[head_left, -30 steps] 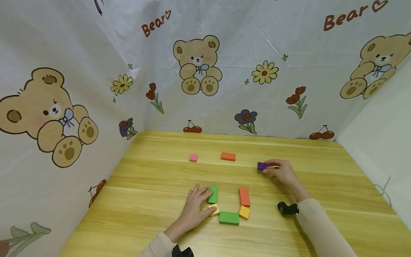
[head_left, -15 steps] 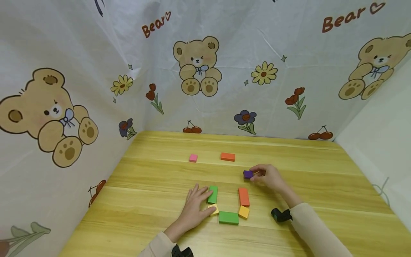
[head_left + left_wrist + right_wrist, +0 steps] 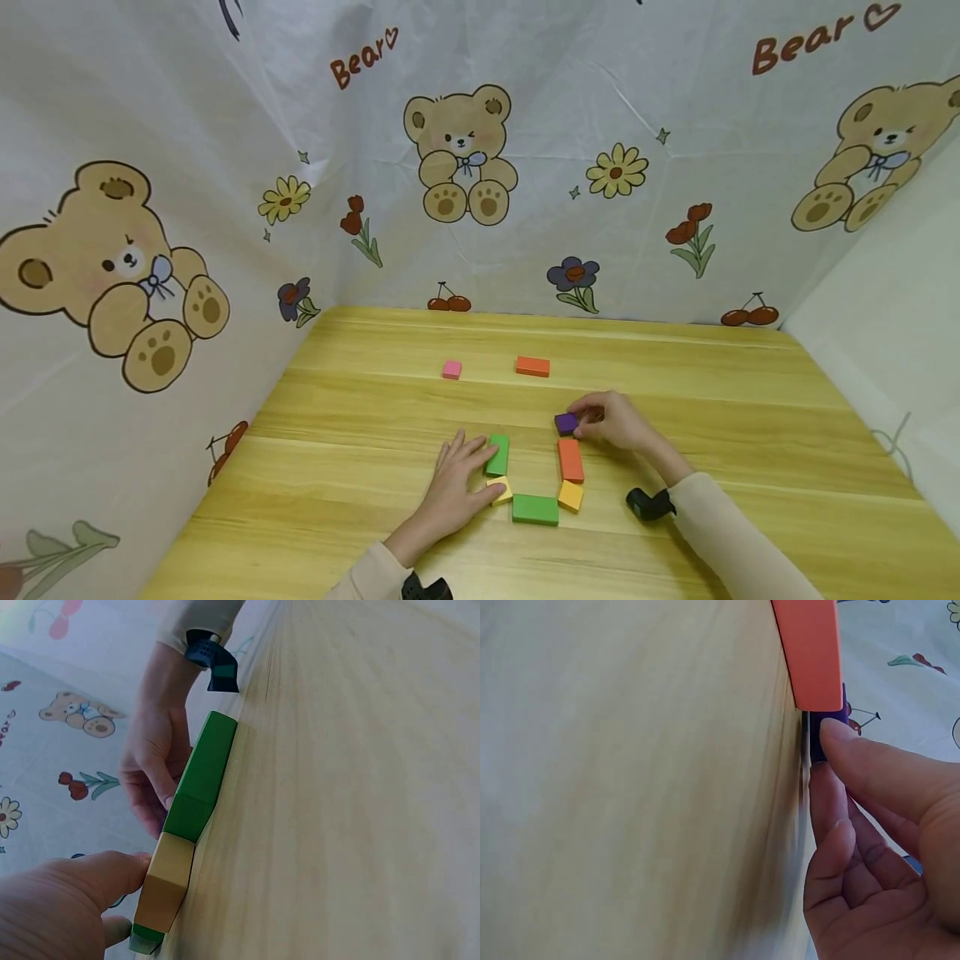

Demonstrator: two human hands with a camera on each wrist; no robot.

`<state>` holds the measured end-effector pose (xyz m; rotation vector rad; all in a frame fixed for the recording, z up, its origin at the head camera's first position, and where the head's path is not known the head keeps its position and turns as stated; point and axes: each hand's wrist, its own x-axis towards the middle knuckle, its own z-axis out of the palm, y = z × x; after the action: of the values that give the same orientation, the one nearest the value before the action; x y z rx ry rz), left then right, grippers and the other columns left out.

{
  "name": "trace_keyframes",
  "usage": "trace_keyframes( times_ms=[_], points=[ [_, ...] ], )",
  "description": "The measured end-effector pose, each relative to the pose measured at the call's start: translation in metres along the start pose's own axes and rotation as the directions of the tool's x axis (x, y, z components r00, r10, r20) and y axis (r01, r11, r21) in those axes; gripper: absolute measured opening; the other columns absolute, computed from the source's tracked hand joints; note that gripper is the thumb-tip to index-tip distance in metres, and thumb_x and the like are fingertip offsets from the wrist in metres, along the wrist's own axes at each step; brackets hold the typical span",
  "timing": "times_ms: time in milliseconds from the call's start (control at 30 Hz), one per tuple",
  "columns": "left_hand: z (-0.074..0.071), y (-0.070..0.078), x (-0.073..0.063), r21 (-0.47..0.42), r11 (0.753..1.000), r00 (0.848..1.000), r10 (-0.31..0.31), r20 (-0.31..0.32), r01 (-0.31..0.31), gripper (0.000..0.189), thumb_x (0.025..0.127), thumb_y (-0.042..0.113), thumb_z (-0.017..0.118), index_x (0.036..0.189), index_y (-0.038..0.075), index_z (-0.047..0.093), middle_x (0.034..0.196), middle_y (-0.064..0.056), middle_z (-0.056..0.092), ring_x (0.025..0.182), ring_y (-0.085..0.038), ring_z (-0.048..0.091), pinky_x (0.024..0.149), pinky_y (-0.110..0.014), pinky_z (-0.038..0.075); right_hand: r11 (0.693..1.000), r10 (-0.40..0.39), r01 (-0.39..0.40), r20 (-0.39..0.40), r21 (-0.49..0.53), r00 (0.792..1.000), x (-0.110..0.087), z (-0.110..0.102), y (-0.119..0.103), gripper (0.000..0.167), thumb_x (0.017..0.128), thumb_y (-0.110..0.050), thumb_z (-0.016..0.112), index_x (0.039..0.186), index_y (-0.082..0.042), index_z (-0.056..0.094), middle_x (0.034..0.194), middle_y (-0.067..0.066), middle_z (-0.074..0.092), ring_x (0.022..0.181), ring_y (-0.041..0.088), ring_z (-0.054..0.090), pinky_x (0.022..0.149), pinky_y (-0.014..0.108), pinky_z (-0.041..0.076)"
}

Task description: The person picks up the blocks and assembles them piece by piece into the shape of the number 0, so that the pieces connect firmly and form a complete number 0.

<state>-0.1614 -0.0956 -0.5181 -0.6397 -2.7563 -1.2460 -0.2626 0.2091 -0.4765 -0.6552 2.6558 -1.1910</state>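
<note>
My right hand (image 3: 617, 421) pinches a small purple block (image 3: 565, 424) between thumb and fingers, just beyond the far end of an upright-running red block (image 3: 570, 460). In the right wrist view the purple block (image 3: 827, 742) is partly covered by the thumb and the red block. My left hand (image 3: 453, 483) rests with spread fingers at a green block (image 3: 502, 458), its thumb touching a yellow block (image 3: 502, 482). A second green block (image 3: 536, 510) lies crosswise in front, and an orange-yellow block (image 3: 571, 497) sits between it and the red one. Together they form a U shape.
Farther back on the wooden table (image 3: 360, 400) lie a pink block (image 3: 452, 369) and an orange-red block (image 3: 532, 367). A bear-printed cloth (image 3: 465, 258) hangs along the back and left edges. Black cameras (image 3: 650, 504) are worn at both wrists.
My right hand has carried the purple block leftward and nearer, from the right of the table to the far end of the red block. The left hand stays in place.
</note>
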Motion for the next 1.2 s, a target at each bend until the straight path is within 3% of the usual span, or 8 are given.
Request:
trace_keyframes(
  times_ms=[633,1000,1200],
  points=[
    [0.0009,-0.0015,0.0003,-0.005,1.0,1.0,0.0,-0.007,0.0,0.058,0.089,0.04,0.069,0.135,0.006,0.058,0.145,-0.018,0.048,0.145,-0.049,0.021,0.114,-0.069,0.009,0.996,-0.079,0.077,0.074,0.039,0.994,0.0006,0.0018,0.0025,0.031,0.084,-0.001,0.073,0.113,0.006,0.069,0.099,0.016,0.069,0.081,0.019,0.064,0.067,0.022,0.052],
    [0.0005,-0.0023,0.001,0.012,1.0,1.0,0.006,-0.013,-0.006,0.058,0.089,0.039,0.069,0.135,0.006,0.058,0.145,-0.018,0.049,0.143,-0.05,0.023,0.113,-0.07,0.011,0.994,-0.106,0.101,0.096,0.047,0.99,-0.0005,0.0014,0.0019,0.032,0.086,0.001,0.069,0.118,0.005,0.067,0.102,0.015,0.069,0.081,0.012,0.063,0.069,0.022,0.053],
    [-0.0004,0.0,0.0007,-0.009,1.0,1.0,0.003,-0.011,-0.003,0.058,0.088,0.037,0.071,0.135,0.005,0.058,0.144,-0.019,0.049,0.143,-0.051,0.022,0.113,-0.07,0.01,0.995,-0.08,0.075,0.069,0.068,0.994,-0.005,0.0003,0.0039,0.039,0.089,-0.002,0.067,0.126,0.008,0.061,0.11,0.02,0.069,0.091,0.021,0.066,0.075,0.023,0.054]
  ],
)
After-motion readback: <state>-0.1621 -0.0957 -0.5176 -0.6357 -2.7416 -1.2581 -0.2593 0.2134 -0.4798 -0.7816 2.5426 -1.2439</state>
